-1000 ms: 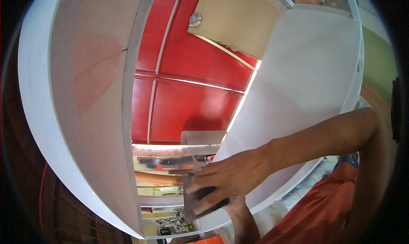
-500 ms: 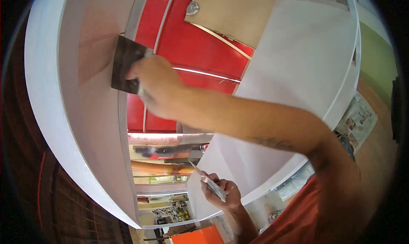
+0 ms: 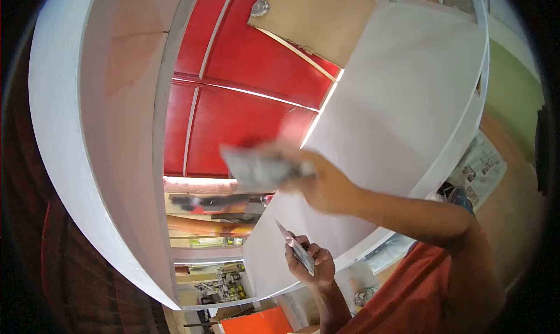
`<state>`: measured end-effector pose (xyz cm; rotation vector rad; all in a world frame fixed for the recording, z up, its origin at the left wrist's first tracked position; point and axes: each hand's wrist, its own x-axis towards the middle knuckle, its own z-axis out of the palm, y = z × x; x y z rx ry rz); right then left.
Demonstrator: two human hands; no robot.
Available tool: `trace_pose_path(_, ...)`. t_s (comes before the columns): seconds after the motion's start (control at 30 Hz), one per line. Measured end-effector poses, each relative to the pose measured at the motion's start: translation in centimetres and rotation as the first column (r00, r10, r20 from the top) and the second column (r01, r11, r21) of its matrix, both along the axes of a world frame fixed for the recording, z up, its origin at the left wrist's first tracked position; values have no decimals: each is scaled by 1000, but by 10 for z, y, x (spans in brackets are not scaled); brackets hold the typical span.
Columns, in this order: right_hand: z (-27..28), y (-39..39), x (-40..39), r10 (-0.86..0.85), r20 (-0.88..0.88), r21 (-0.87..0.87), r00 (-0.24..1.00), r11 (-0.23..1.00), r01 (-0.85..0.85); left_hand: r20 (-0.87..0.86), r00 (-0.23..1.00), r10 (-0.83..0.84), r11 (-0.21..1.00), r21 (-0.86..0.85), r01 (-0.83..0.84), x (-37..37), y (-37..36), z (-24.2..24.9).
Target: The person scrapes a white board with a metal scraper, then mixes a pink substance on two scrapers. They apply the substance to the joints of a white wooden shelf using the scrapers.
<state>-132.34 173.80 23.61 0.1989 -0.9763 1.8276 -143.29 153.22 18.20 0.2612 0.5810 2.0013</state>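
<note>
My right hand (image 3: 315, 179) is closed on a wide, flat putty knife (image 3: 256, 166), smeared by motion, its blade looking greyish-white. It is in mid-air in front of the white panels, touching nothing. Below it, my left hand (image 3: 318, 267) grips a second flat scraper (image 3: 298, 249) with pale paste on its blade, pointing up and left. On the inner face of the white curved panel (image 3: 116, 176) at left is a faint pinkish patch (image 3: 131, 60), with a short dark crack line at its edge.
Red panels (image 3: 256, 60) with pale strips lie behind the white frame, a tan board (image 3: 321, 19) over them. A broad white panel (image 3: 408, 89) fills the right side. Newspaper (image 3: 481, 168) lies on the floor. Cluttered tools (image 3: 227, 287) and an orange sheet (image 3: 256, 322) are below.
My right hand has pulled the putty knife off the curved panel and moved down and right, towards my left hand. My left hand has shifted slightly right.
</note>
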Motion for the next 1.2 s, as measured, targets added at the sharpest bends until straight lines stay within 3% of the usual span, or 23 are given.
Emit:
trace_pose_path(0.07,-24,-23,2,-1,-60,278,998,960,18,57,998,-10,998,61,7,7,10,3)
trace_pose_path(0.1,-24,-22,5,-37,-263,463,964,872,160,84,996,29,997,67,-34,12,14,7)
trace_pose_path(0.13,-28,-31,7,-155,-224,531,962,809,253,106,967,231,972,-62,-225,20,21,12)
trace_pose_path(0.17,-35,-41,9,-274,-195,596,942,729,336,115,966,231,972,-63,-225,19,24,13)
trace_pose_path(0.23,-57,-42,1,-274,-89,654,957,709,264,-53,978,204,979,31,-203,16,24,18)
trace_pose_path(0.3,-76,-32,-6,-653,306,925,693,375,-56,-291,957,-14,966,244,88,3,15,26)
trace_pose_path(0.33,-79,-22,-12,-658,306,926,688,372,-56,-343,939,6,958,272,93,2,10,32)
trace_pose_path(0.4,-68,0,-30,-498,333,709,800,692,135,-409,906,111,963,268,2,6,2,42)
trace_pose_path(0.47,-9,18,-31,-218,235,71,947,976,206,-359,913,192,976,170,-139,14,6,38)
trace_pose_path(0.5,39,31,6,34,281,-140,959,990,6,-317,910,269,963,63,-263,17,9,38)
trace_pose_path(0.53,46,41,-28,-332,55,-45,942,941,334,-289,900,326,931,-66,-358,20,15,40)
trace_pose_path(0.6,93,50,-20,-200,-27,-187,979,963,192,-293,905,309,937,-71,-343,14,4,29)
trace_pose_path(0.67,124,31,-4,-65,-169,-153,983,987,39,-298,915,272,950,-67,-304,12,-2,20)
trace_pose_path(0.7,149,13,-47,-452,-389,-349,803,879,326,-297,913,279,948,-63,-311,13,1,17)
trace_pose_path(0.77,153,-3,-54,-380,-588,-354,714,915,195,-252,899,358,887,-211,-412,11,8,10)
trace_pose_path(0.8,133,5,-49,-249,-558,-183,792,967,175,-172,956,236,960,-111,-257,0,-7,2)
trace_pose_path(0.83,104,15,-40,-119,-501,0,857,990,138,-178,954,242,958,-109,-264,-1,-9,1)
trace_pose_path(0.93,54,14,-44,-324,-305,16,896,938,345,-204,964,172,981,-56,-187,-1,-13,-2)
trace_pose_path(1.0,24,5,-32,-63,-145,-18,987,998,61,-208,969,133,990,-11,-139,5,-3,0)
trace_pose_path(1.1,-14,-18,-2,-44,0,4,999,999,44,-196,978,73,997,53,-63,18,13,12)
trace_pose_path(1.13,-28,-25,5,-126,-63,220,990,966,137,-176,983,53,996,75,-41,20,19,16)
trace_pose_path(1.17,-37,-30,12,-176,-137,419,975,881,218,-205,970,133,989,-40,-144,21,23,20)
trace_pose_path(1.2,-44,-31,11,-154,-111,434,982,881,187,-369,893,257,931,-152,-331,27,33,23)
